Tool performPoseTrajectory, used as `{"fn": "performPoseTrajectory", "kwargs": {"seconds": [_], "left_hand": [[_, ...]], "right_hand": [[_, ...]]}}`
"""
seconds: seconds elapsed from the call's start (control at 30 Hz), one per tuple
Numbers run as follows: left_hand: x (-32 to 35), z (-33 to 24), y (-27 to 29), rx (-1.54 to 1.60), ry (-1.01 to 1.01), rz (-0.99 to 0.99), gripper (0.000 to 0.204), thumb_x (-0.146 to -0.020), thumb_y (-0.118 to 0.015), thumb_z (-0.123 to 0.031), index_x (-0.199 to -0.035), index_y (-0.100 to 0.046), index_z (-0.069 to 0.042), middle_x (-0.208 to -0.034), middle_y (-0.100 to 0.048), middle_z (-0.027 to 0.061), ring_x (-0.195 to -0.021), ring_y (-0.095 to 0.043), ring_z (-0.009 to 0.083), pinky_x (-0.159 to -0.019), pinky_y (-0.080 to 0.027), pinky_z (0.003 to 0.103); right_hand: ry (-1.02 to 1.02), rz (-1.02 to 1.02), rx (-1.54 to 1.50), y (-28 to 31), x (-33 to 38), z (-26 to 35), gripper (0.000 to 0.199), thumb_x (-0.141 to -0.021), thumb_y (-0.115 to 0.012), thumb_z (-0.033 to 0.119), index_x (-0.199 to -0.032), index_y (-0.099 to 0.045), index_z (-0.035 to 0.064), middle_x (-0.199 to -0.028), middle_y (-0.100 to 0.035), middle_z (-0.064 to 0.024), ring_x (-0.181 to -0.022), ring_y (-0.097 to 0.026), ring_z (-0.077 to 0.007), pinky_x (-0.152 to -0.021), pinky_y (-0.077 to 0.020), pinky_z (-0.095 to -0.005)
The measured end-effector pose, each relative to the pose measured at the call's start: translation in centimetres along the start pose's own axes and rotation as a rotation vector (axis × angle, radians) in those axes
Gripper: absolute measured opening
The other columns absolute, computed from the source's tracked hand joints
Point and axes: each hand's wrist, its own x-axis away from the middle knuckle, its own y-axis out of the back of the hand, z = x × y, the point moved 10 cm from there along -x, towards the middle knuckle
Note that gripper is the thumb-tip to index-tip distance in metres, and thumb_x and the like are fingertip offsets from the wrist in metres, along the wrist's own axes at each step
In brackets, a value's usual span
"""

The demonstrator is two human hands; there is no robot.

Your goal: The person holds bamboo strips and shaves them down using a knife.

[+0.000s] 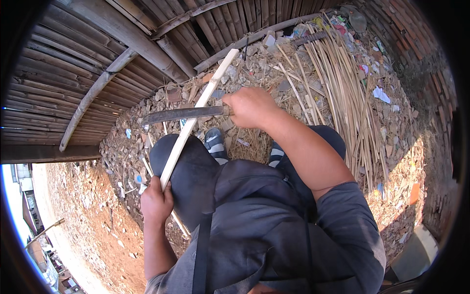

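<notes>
Pinching the lower end of a pale strip (182,139) slanted above the left thigh (199,169), the left hand (156,201) has curled fingers; right of the strip, the right hand (249,107) wraps its fingers round a knife (181,114), blade crossing the strip.

A wall of thin brown bamboo strips (58,83) is standing at the upper left, and a bent pole (90,98) is running across it. A wall of red bricks (399,29) is rising on the right. Small stones (232,74) are lying all over the ground (117,131), and a white scrap (381,95) is resting near the bricks. Bright sunlight (58,191) is shining on brown dirt (95,215) at the lower left
</notes>
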Motion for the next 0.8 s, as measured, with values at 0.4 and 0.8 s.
{"fn": "performPoseTrajectory", "kwargs": {"seconds": [0.4,0.8], "left_hand": [[-0.5,-0.2,-0.2,0.024,-0.008,0.045,0.025,-0.095,-0.064,-0.024,-0.088,-0.049,-0.005,-0.069,-0.063,0.0242,-0.066,-0.063,0.0491,-0.059,-0.049,0.056],[-0.8,0.0,0.2,0.087,-0.017,0.050,0.025,-0.095,-0.065,-0.022,-0.089,-0.049,-0.004,-0.070,-0.062,0.0252,-0.068,-0.062,0.0500,-0.059,-0.047,0.057]], "right_hand": [[-0.158,-0.053,-0.155,0.2,-0.3,-3.5,0.041,-0.079,-0.068,0.019,-0.118,-0.068,0.0099,-0.103,-0.072,-0.0204,-0.100,-0.068,-0.0390,-0.088,-0.0550,-0.0496],[-0.252,-0.143,-0.269,-0.2,-2.2,-8.9,0.048,-0.077,-0.069,0.022,-0.122,-0.067,0.0054,-0.105,-0.070,-0.0258,-0.101,-0.067,-0.0421,-0.091,-0.0537,-0.0485]]}}
